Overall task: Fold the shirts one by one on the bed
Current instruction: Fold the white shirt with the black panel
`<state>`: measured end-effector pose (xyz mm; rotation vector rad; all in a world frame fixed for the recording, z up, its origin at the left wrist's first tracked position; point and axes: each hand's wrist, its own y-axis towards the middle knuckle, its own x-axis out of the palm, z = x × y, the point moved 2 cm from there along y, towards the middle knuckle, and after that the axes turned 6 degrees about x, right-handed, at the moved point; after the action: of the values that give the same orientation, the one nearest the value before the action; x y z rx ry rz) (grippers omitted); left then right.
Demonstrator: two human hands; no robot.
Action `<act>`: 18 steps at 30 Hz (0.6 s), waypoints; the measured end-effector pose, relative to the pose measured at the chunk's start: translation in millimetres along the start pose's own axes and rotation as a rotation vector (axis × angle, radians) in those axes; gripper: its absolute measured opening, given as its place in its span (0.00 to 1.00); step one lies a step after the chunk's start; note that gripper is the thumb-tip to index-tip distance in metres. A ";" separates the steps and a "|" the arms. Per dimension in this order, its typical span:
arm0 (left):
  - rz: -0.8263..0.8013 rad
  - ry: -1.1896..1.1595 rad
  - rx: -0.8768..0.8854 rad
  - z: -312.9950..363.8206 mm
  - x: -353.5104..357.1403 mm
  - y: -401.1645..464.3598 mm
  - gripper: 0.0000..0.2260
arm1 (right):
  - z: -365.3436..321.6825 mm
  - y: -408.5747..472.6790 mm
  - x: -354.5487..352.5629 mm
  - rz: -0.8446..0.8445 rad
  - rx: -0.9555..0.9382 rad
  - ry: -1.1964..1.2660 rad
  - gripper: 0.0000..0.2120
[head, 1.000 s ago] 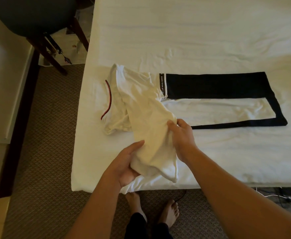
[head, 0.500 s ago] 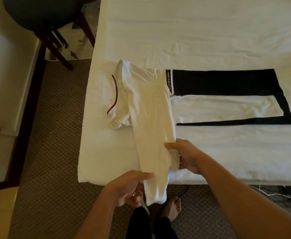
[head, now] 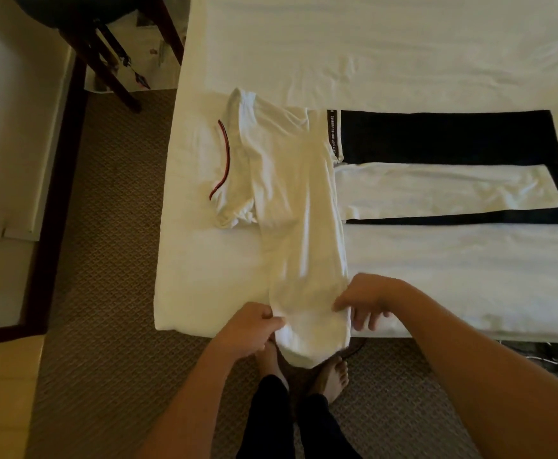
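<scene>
While the white shirt lies as a long strip between both hands, the left hand pinches its left edge and the right hand pinches its right edge. Its lower end hangs over the bed edge below the hands.

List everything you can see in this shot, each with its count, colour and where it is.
white shirt: 1, white with a red-trimmed collar, on the bed's near left corner, its end hanging over the edge
black and white garment: 1, flat on the bed, right of the shirt
bed: 1, white sheet
chair: 1, dark, top left
carpet: brown, floor
left hand: grips the shirt's left edge
right hand: pinches its right edge
bare feet: 2, below
</scene>
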<state>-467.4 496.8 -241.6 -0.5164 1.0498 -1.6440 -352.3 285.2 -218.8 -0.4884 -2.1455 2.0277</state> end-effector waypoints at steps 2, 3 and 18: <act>0.158 -0.011 0.095 16.1 -11.5 10.2 0.17 | -8.2 3.2 -10.7 0.144 -0.020 0.159 0.18; 0.256 -0.017 0.132 24.7 -18.6 15.2 0.18 | -10.8 7.0 -16.0 0.232 -0.039 0.266 0.19; 0.634 -0.633 0.082 51.6 -33.0 44.1 0.04 | -10.4 29.6 -33.8 0.527 -0.251 0.779 0.01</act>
<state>-392.6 505.9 -246.2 -0.5295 0.5767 -0.8659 -313.4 284.7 -243.5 -1.6924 -1.8588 1.3531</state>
